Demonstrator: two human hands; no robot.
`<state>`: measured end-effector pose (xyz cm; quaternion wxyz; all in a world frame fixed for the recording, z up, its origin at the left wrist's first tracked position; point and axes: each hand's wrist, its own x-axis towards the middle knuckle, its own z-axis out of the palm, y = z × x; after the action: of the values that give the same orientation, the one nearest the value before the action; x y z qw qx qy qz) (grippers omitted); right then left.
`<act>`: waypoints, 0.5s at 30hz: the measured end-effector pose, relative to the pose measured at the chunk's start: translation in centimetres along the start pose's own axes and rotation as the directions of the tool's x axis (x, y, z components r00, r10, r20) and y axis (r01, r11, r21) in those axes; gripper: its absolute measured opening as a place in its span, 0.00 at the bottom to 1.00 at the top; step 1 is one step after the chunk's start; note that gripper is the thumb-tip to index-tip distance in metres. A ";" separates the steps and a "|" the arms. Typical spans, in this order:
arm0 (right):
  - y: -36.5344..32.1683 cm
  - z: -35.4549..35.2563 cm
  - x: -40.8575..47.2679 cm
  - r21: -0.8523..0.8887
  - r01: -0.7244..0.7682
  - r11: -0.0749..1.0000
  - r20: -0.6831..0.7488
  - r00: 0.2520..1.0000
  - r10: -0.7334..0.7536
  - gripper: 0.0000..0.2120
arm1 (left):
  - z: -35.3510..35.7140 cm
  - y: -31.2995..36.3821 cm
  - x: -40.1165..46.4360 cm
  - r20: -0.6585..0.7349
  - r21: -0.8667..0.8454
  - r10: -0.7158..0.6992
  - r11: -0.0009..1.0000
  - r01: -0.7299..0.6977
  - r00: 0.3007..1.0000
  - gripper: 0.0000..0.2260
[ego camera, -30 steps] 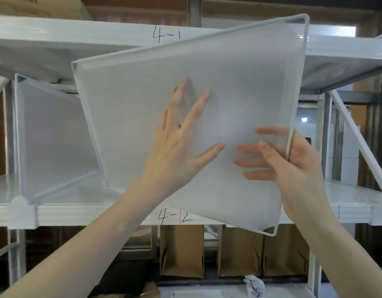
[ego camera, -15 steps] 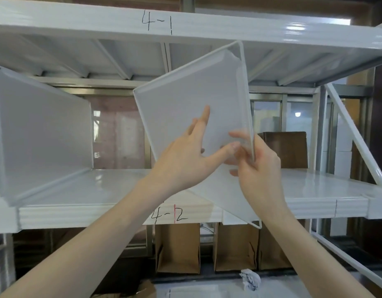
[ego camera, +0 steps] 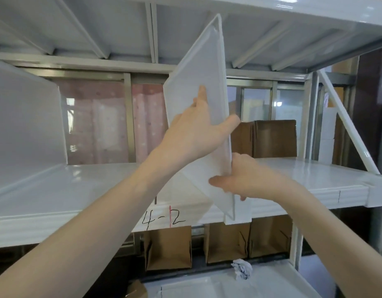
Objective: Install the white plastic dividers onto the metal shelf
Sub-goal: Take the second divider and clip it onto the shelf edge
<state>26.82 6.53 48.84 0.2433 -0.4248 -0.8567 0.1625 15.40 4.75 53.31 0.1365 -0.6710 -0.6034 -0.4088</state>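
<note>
Seating a divider (ego camera: 204,87) edge-on into the shelf (ego camera: 314,179), right of the handwritten 4-2 label (ego camera: 164,218). Panel stands nearly upright but tilted, top corner near the upper shelf's underside at 12 o'clock, bottom front corner at the shelf lip by a white clip (ego camera: 237,220). A second divider (ego camera: 24,125) already stands at 9 o'clock, well apart.

Risks: panel looks thin and flexy, so pushing while it leans could bow it or pop the bottom edge off the lip. Top corner may catch on the ribs under the upper shelf if it's raised further. If the foot misses the clip, it'll likely stand crooked or slide along the glossy deck.

Left hand (ego camera: 194,134) reaches up from 7 o'clock, palm flat on the panel's left face, fingers spread, thumb hooked over the front edge, pinching the panel. Right hand (ego camera: 243,179) comes from 5 o'clock, lower, wrapped round the front edge near the bottom, fingers closed on the panel, thumb on the near face. Both forearms bare, extended.
</note>
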 end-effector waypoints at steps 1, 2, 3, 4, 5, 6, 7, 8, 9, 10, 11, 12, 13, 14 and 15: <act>0.2 0.4 0.3 -0.004 -0.002 1.000 0.011 1.000 0.002 0.14 | 0.2 -0.4 0.1 -0.007 -0.009 0.007 1.000 -0.007 1.000 0.37; 0.4 0.7 0.6 0.006 0.000 1.000 -0.012 1.000 0.000 0.11 | 0.5 -0.8 0.2 -0.014 -0.013 0.019 1.000 -0.019 1.000 0.36; 0.6 0.9 1.0 0.015 0.003 1.000 -0.048 0.999 -0.002 0.08 | 0.8 -1.2 0.2 -0.015 -0.008 0.032 0.999 -0.032 0.999 0.36; 0.8 1.1 1.4 0.016 0.004 1.000 -0.077 0.997 -0.003 0.07 | 1.3 -1.6 0.1 -0.001 0.008 0.040 0.999 -0.040 0.999 0.36; 1.1 1.3 1.9 0.004 0.005 1.000 -0.094 0.996 -0.005 0.06 | 1.8 -1.8 -0.1 0.026 0.033 0.041 0.999 -0.042 0.999 0.36; 1.3 1.4 2.3 -0.010 0.007 1.000 -0.102 0.995 -0.008 0.06 | 2.4 -2.0 -0.3 0.063 0.065 0.030 0.997 -0.034 0.998 0.37; 1.4 1.5 2.7 -0.020 0.015 1.000 -0.104 0.994 -0.017 0.07 | 2.9 -2.0 -0.5 0.098 0.089 0.011 0.996 -0.020 0.995 0.37; 1.6 1.5 3.1 -0.019 0.028 0.999 -0.102 0.994 -0.030 0.11 | 3.4 -2.0 -0.6 0.120 0.094 -0.005 0.996 -0.006 0.993 0.37; 1.7 1.4 3.4 -0.011 0.042 0.999 -0.097 0.994 -0.043 0.14 | 3.7 -1.8 -0.5 0.125 0.080 -0.015 0.997 0.004 0.992 0.36; 1.8 1.3 3.6 -0.004 0.056 0.998 -0.094 0.994 -0.056 0.15 | 3.9 -1.7 -0.3 0.120 0.059 -0.016 0.998 0.009 0.993 0.35; 1.9 1.0 3.7 -0.004 0.075 0.997 -0.093 0.993 -0.075 0.14 | 4.1 -1.4 0.1 0.108 0.034 -0.021 0.999 0.017 0.994 0.34; 2.0 0.6 4.0 -0.008 0.095 0.995 -0.102 0.990 -0.095 0.13 | 4.3 -1.2 0.5 0.095 0.007 -0.029 1.000 0.028 0.995 0.33; 2.2 0.2 4.2 -0.011 0.116 0.993 -0.124 0.985 -0.116 0.12 | 4.4 -0.9 1.0 0.077 -0.019 -0.033 0.999 0.035 0.996 0.32; 2.3 -0.2 4.5 -0.007 0.137 0.991 -0.149 0.979 -0.136 0.11 | 4.6 -0.7 1.5 0.052 -0.037 -0.037 0.999 0.039 0.998 0.31; 2.3 -0.7 4.8 -0.002 0.157 0.988 -0.166 0.974 -0.155 0.10 | 4.7 -0.4 2.0 0.021 -0.046 -0.039 0.998 0.040 0.999 0.30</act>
<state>26.20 11.85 49.63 0.3282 -0.3670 -0.8632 0.1118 16.73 9.40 51.63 0.1065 -0.6658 -0.6082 -0.4188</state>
